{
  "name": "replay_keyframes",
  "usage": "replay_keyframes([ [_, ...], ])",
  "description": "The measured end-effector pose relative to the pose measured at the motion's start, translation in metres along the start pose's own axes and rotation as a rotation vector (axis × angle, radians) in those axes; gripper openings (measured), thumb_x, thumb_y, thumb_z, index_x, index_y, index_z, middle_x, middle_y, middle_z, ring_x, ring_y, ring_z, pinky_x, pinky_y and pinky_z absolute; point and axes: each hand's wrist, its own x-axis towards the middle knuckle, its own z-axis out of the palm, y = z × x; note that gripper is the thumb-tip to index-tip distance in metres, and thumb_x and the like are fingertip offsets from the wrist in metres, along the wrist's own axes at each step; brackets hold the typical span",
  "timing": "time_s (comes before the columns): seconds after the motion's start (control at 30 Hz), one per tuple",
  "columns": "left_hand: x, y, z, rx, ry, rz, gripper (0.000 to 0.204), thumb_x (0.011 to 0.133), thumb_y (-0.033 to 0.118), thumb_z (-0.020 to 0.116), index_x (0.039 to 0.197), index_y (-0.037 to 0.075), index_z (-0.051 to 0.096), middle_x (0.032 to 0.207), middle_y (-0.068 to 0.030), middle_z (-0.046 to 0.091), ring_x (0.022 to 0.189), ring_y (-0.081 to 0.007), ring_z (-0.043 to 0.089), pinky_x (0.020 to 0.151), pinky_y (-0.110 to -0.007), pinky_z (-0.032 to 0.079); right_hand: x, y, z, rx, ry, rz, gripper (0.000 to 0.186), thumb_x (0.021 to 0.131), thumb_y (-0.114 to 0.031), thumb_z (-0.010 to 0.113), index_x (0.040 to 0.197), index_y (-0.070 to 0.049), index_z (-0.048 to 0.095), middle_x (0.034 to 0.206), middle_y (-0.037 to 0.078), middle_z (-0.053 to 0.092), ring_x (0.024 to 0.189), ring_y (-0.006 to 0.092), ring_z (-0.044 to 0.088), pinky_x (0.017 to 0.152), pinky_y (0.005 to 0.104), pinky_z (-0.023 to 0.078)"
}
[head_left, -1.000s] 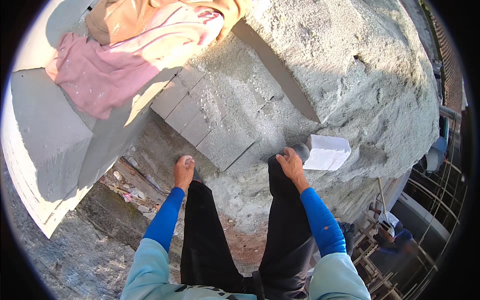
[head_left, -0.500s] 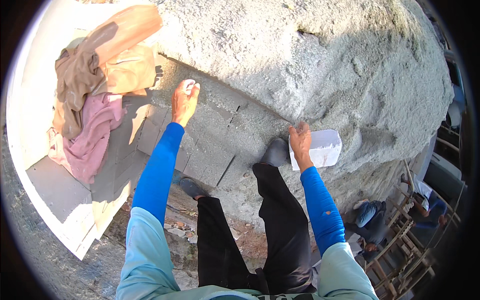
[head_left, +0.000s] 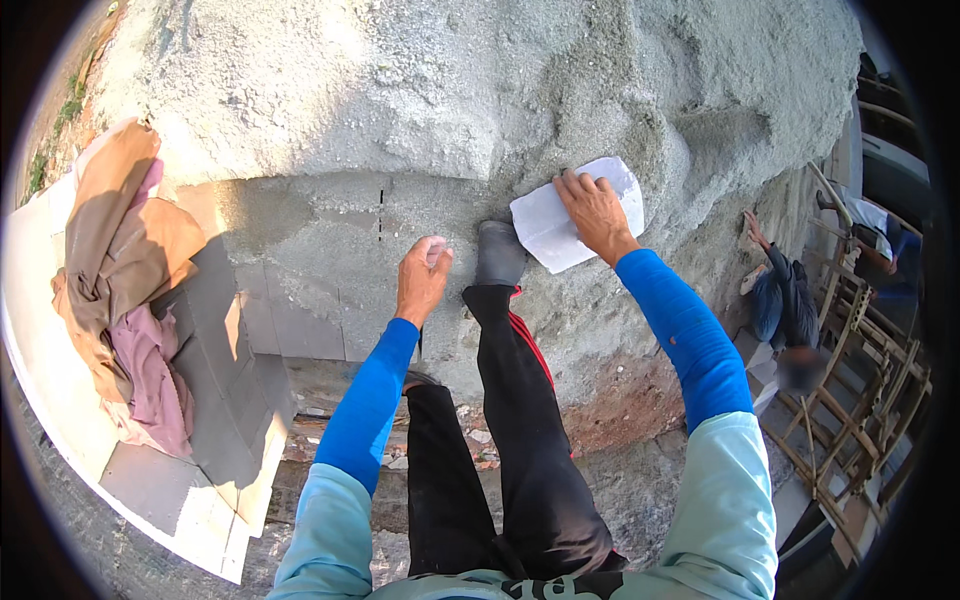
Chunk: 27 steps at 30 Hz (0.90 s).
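Note:
My right hand lies over a white rectangular block, fingers curled across its upper face. The block tilts against a rough pale grey mound, beside my dark shoe. My left hand hovers left of that shoe over a grey, dusty paved strip. Its fingers are bent in and closed, with pale dust on the tips; whether they hold anything small is hidden. Blue sleeves cover both forearms.
The large grainy mound fills the far side. Brown cloth and pink cloth lie on pale slabs at left. Lower right, another person bends near a wooden frame.
My right hand has moved from the block's near left edge onto its top, and the block now lies turned at an angle. My left hand has come closer to my right. The view has shifted.

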Motion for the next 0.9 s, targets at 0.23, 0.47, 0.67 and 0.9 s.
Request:
replay_keyframes([
  [0.23,0.014,0.005,0.018,-0.139,0.077,0.002,0.032,0.095,0.023,0.068,0.116,-0.001,0.068,0.107,-0.018,0.073,0.099,-0.026,0.071,0.088,-0.037,0.055,-0.053,0.035,0.02,0.389,-0.208,0.425,0.093,0.072,-0.022,0.087,0.15,-0.002,0.042,0.15,0.015,0.047,0.128,0.032,0.052,0.102,0.0466,0.047],
  [0.47,0.064,0.031,-0.019,-0.646,0.185,-0.324,0.058,0.103,0.039,0.059,0.14,-0.004,0.048,0.13,-0.0236,0.06,0.116,-0.0351,0.064,0.093,-0.043,0.054,0.017,-0.079,-0.022,1.468,0.316,0.724,0.055,0.099,-0.039,0.066,0.129,0.008,0.061,0.119,0.027,0.069,0.11,0.0382,0.069,0.094,0.0418,0.055],
  [0.67,0.069,0.029,-0.095,-0.745,0.547,-0.33,0.069,0.102,0.045,0.056,0.147,-0.005,0.04,0.134,-0.0266,0.054,0.121,-0.0405,0.06,0.097,-0.047,0.052,0.094,-0.101,-0.137,1.522,0.512,0.72,0.058,0.099,-0.037,0.065,0.133,0.009,0.055,0.121,0.029,0.065,0.11,0.042,0.065,0.097,0.0445,0.051],
  [0.9,0.087,0.045,-0.168,-0.664,0.767,-0.178,0.079,0.102,0.049,0.056,0.154,-0.003,0.028,0.153,-0.0283,0.039,0.135,-0.0411,0.049,0.108,-0.049,0.044,0.127,-0.145,-0.175,1.732,0.633,0.931,0.068,0.103,-0.04,0.059,0.147,0.009,0.039,0.144,0.027,0.048,0.135,0.0397,0.048,0.109,0.0458,0.042],
])
